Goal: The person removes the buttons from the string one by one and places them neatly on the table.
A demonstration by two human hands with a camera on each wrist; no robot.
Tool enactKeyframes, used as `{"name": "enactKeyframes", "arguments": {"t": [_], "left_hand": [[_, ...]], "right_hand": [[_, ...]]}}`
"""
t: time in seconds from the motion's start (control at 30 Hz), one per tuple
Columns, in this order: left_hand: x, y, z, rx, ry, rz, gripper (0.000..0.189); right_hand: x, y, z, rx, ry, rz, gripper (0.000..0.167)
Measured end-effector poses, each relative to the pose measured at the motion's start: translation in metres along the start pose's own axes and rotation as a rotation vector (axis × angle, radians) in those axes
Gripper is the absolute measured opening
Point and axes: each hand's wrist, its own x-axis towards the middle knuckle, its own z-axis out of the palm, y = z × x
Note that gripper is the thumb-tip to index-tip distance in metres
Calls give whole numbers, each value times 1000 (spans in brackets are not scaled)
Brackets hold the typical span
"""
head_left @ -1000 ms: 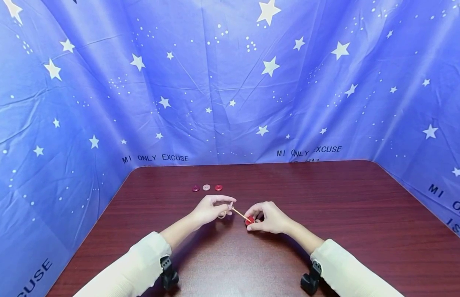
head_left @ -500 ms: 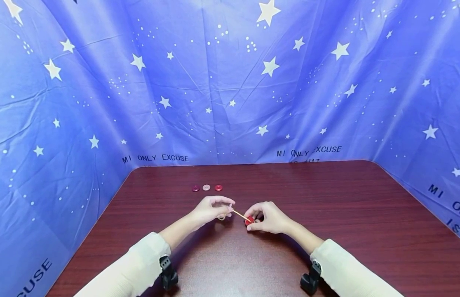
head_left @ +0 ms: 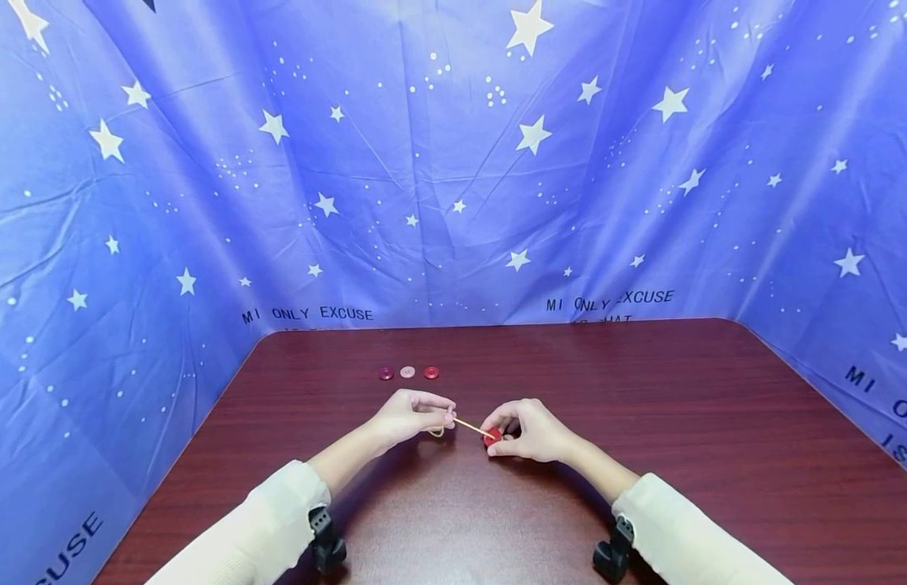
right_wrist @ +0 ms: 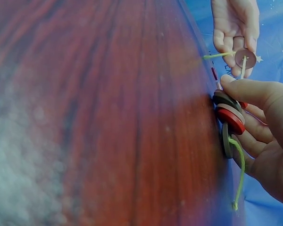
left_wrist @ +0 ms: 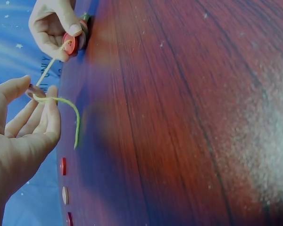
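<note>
My left hand pinches a dull pink button between thumb and fingertips. A yellow cord passes through this button, its loose tail hanging past the fingers. Between the hands the cord runs straight to a red button at the near end of a threaded stack. My right hand holds that stack between thumb and fingers. In the right wrist view the stack shows dark buttons and another red button, with a knotted cord end dangling below. The right fingers partly hide the stack.
Three loose buttons lie in a row beyond the left hand: a purple one, a pale pink one and a red one. The dark red wooden table meets a blue starry curtain at its back and sides.
My left hand has shifted slightly left, and the straight cord between the hands has lengthened a little. The right hand keeps its hold on the stack in the same place.
</note>
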Motion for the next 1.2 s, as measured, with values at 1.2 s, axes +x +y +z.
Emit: {"name": "enactKeyframes", "arguments": {"t": [1.2], "left_hand": [[-12, -9, -26, 30, 49, 8, 43]], "right_hand": [[0, 0, -2, 17, -32, 10, 25]]}}
